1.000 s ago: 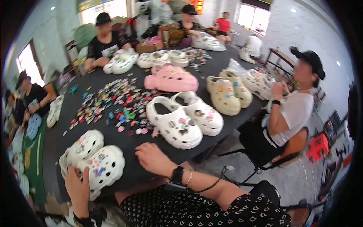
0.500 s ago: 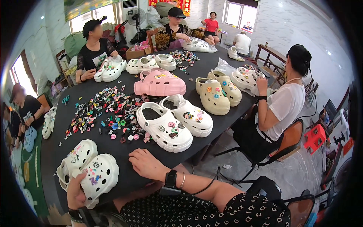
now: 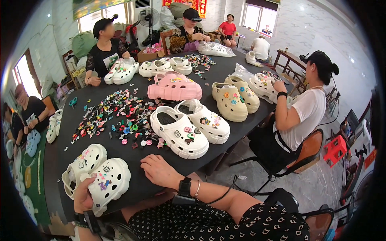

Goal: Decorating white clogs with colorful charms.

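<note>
My left hand grips the near white clog by its side and opening, at the table's lower left. Pink, purple and black charms sit on that clog's upper. Its mate, another white clog, leans against it just behind. On the table's near edge rests my right hand, palm down, fingers loosely extended, holding nothing. Beyond it stands a pair of white clogs, the nearer a charm-covered clog, the other a white clog. Left of them lies a spread-out heap of small colourful shoe charms.
A pink clog and cream clogs stand farther back on the black table. Scissors lie at the left. Several people sit around the table, one in a white shirt at the right. A red stool stands on the floor.
The whole view has shifted slightly, so the table's contents appear a little to the right. My left hand keeps its hold on the clog; my right hand stays at the table edge.
</note>
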A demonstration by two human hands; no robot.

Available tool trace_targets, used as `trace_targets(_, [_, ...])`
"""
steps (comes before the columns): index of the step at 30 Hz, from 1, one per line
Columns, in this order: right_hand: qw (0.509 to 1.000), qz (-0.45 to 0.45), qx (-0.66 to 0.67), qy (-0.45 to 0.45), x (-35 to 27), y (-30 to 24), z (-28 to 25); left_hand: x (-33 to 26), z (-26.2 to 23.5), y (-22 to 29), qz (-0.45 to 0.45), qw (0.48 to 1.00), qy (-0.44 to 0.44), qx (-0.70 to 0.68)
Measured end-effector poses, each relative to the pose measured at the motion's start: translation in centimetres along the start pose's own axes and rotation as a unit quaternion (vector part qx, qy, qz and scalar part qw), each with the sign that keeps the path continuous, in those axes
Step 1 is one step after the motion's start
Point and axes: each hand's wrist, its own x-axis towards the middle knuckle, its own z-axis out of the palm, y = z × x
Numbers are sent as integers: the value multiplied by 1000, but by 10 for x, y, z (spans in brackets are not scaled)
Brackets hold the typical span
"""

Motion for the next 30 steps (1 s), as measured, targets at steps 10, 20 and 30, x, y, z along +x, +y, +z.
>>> trace_targets(10, [1000,5,-29,-8,6,3,-3,-11,-21,-24,-8,999,-45,-19])
trace_targets(20, [1000,0,-29,-8,9,-7,5,-25,-20,-37,95,994,-45,13])
trace_targets(30, [1000,7,-25,-16,9,-6,2,-22,-15,-34,101,995,-19,18])
